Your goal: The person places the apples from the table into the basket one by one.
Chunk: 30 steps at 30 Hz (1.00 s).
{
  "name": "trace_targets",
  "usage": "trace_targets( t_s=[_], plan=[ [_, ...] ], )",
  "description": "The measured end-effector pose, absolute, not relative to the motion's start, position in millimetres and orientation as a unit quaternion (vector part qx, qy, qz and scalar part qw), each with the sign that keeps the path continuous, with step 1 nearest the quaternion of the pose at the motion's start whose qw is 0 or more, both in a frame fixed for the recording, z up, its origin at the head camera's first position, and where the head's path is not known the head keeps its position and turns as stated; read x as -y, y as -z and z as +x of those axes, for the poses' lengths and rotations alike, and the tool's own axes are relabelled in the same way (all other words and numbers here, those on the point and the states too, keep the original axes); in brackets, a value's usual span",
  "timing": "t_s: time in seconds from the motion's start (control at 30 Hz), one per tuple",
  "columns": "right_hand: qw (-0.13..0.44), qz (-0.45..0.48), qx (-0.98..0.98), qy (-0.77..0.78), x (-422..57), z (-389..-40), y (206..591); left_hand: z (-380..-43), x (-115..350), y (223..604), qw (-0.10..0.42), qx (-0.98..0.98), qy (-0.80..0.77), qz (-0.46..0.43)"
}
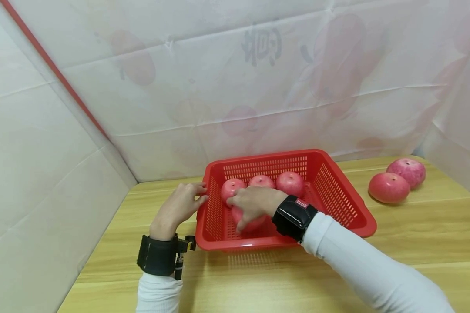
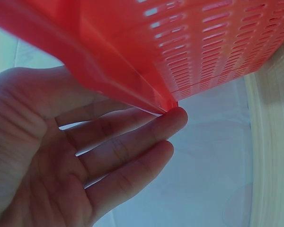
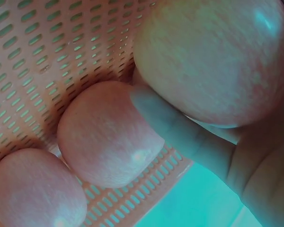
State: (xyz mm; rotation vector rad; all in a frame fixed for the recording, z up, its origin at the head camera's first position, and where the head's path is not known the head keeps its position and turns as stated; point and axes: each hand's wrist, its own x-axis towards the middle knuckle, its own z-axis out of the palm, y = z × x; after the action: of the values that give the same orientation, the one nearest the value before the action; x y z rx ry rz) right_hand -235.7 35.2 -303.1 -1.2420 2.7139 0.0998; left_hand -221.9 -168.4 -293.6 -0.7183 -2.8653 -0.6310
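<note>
A red plastic basket (image 1: 344, 191) with slotted walls stands on the wooden table, several red apples inside. My right hand (image 1: 254, 202) reaches into its left half and grips an apple (image 1: 244, 221) near the front wall. In the right wrist view, the thumb lies along that apple (image 3: 217, 61), and its far side is hidden. Next to it sit a back-left apple (image 1: 232, 188), a partly covered apple (image 1: 261, 181) and another apple (image 1: 290, 184). My left hand (image 1: 180, 204) touches the basket's left rim from outside, its fingers extended under the rim (image 2: 92, 80) in the left wrist view.
Two more apples lie on the table to the right of the basket, a smooth apple (image 1: 389, 188) in front of a mottled apple (image 1: 407, 171). A printed white sheet (image 1: 219, 87) hangs behind the table (image 1: 250, 282). Both wrists wear black straps.
</note>
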Motion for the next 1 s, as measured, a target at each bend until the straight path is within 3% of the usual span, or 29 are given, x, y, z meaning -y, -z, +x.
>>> trace_targets(
  t_s=[0.3, 0.7, 1.0],
  plan=[
    [0.110, -0.423, -0.900, -0.006, -34.5, -238.5, 303.4, -222.1, 169.1, 294.2, 0.065, 0.945, 0.210, -0.243],
    [0.196, -0.451, -0.864, 0.109, -36.9, -238.6, 296.5, -220.3, 167.4, 294.0, 0.072, 0.946, 0.205, -0.240],
    [0.214, -0.435, -0.867, 0.117, -37.1, -237.5, 295.4, -219.0, 167.6, 294.0, 0.070, 0.946, 0.207, -0.238]
  ],
)
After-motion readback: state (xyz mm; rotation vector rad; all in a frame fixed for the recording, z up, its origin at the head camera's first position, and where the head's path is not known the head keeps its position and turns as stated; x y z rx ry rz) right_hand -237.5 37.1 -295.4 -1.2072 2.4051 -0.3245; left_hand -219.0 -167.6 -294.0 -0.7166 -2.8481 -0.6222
